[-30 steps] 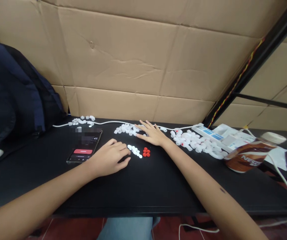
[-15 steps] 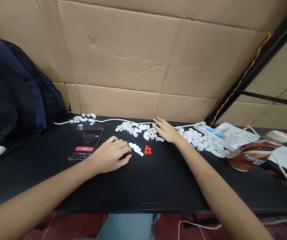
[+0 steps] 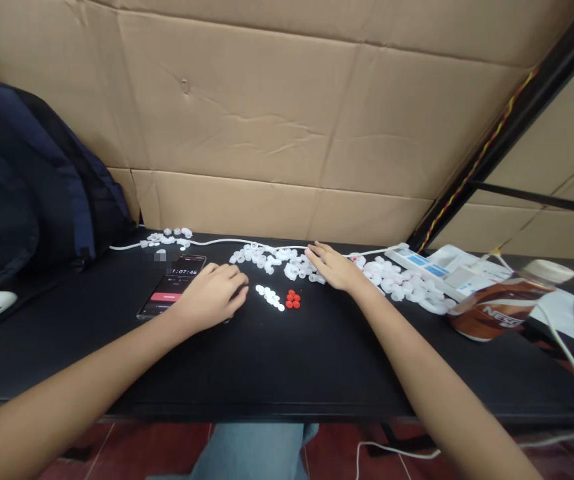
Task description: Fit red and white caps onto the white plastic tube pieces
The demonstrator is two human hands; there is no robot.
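On the table (image 3: 307, 373), white plastic pieces (image 3: 269, 264) are strewn just left of the loosely spread right hand (image 3: 335, 268) — the nearer one — while slanting white discs (image 3: 270, 297) are seen right of the curled left hand (image 3: 217, 293), its grip hidden.

Light is soft and even, detail slightly smeared, the bottle (image 3: 497, 308) visibly stretched.

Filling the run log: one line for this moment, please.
left hand: near phone, grip unclear | right hand: open, at white plastic pieces | white discs: grouped left of red pieces
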